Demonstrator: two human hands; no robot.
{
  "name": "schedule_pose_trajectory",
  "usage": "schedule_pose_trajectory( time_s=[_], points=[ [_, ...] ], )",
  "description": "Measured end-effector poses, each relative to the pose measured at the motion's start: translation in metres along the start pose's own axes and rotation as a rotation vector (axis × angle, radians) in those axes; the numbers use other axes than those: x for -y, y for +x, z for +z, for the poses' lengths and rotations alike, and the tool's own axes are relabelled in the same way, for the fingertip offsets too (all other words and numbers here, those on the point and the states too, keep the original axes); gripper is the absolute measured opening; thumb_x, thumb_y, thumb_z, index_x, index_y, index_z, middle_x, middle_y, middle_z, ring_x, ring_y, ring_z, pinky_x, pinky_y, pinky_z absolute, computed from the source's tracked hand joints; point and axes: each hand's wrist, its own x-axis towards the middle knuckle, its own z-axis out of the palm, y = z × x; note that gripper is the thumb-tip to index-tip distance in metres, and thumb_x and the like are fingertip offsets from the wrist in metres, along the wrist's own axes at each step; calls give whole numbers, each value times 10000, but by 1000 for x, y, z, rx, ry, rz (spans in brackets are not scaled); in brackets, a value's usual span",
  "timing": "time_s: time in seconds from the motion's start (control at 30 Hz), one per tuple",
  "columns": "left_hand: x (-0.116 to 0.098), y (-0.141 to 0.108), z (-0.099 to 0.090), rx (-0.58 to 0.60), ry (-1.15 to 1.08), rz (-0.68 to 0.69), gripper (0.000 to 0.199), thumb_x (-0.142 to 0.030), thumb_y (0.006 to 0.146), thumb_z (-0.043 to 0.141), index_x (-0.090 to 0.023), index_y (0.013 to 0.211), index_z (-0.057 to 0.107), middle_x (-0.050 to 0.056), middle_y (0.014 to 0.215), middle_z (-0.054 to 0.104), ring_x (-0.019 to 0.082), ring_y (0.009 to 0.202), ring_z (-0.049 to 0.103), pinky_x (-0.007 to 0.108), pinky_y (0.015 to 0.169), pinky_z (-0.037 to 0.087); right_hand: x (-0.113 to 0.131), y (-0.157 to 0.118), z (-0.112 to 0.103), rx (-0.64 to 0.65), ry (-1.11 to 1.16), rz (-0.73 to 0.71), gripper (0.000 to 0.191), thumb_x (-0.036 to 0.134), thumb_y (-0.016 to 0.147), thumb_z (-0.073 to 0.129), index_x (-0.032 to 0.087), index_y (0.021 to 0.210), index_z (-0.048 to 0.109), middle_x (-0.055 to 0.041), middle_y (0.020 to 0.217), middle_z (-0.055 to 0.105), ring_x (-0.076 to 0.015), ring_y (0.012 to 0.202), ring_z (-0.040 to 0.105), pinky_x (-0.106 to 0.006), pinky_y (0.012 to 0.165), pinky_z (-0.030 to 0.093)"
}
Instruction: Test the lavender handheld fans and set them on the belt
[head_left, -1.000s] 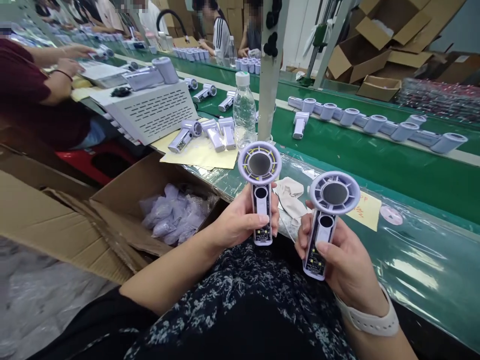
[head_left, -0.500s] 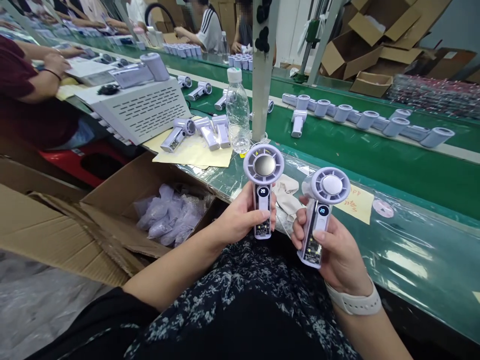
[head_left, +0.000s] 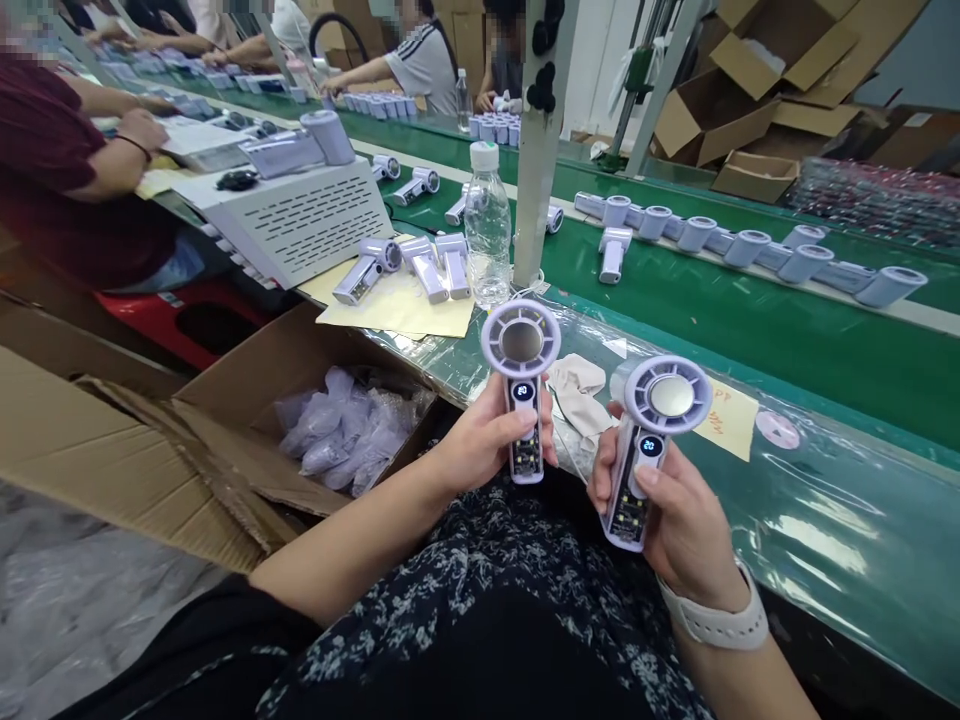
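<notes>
Left hand's grip (head_left: 487, 432): fingers largely concealed behind the lilac plastic handheld fan with dark hub (head_left: 520, 342); thumb obscures part of the handle. Digits on its round black display (head_left: 523, 391) smeared. Right hand's grip (head_left: 686, 505): thumb partly covers the lilac plastic handheld fan with silvery hub (head_left: 670, 395), whose head hides one side of a yellow paper slip (head_left: 739, 430); red handwriting (head_left: 716, 425) illegible. Co-worker's maroon sleeve (head_left: 41, 150): cropped at left edge. Glossy green tabletop (head_left: 840, 530): cut off at right.
</notes>
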Motion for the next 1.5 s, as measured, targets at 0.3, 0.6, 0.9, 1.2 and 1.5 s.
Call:
schedule_pose_trajectory(
  time_s=[0.3, 0.6, 0.9, 1.2, 1.5],
  points=[
    [-4, 0, -7, 84, 208, 5, 377, -406, 894, 734, -194, 1100, 501, 2, 856, 639, 169, 724, 704, 344, 732, 601, 6, 5, 2, -61, 18, 37, 319, 353, 806, 786, 241, 1059, 627, -5, 902, 634, -133, 630, 597, -252, 535, 523],
    [-6, -2, -5, 60, 120, 35, 335, -339, 856, 757, -192, 1069, 546, 8, 921, 607, 142, 694, 665, 358, 708, 628, 10, 1, 2, -32, 70, 50, 408, 340, 784, 781, 232, 1153, 644, -10, 893, 618, -137, 626, 586, -266, 528, 518],
    [-4, -1, -5, -36, 146, -20, 466, -407, 836, 798, -211, 1088, 458, 24, 931, 657, 171, 640, 706, 319, 596, 604, 7, 0, -3, -52, 38, 37, 430, 344, 776, 815, 251, 1169, 667, -24, 951, 626, -151, 680, 607, -283, 578, 533],
    [6, -3, -4, 3, -79, -133, 545, -565, 838, 699, -254, 1125, 356, 26, 899, 733, 226, 604, 738, 335, 521, 593, 2, -7, -14, -53, -45, 14, 281, 333, 804, 825, 230, 1056, 751, -67, 858, 676, -167, 668, 627, -252, 576, 559],
    [-10, -13, 2, 83, -44, -111, 483, -503, 898, 709, -237, 1089, 354, 66, 1057, 733, 233, 744, 789, 322, 630, 620, 5, -3, -5, 16, 33, 48, 277, 402, 819, 787, 193, 991, 730, -91, 860, 727, -129, 527, 595, -233, 505, 509]
  ],
)
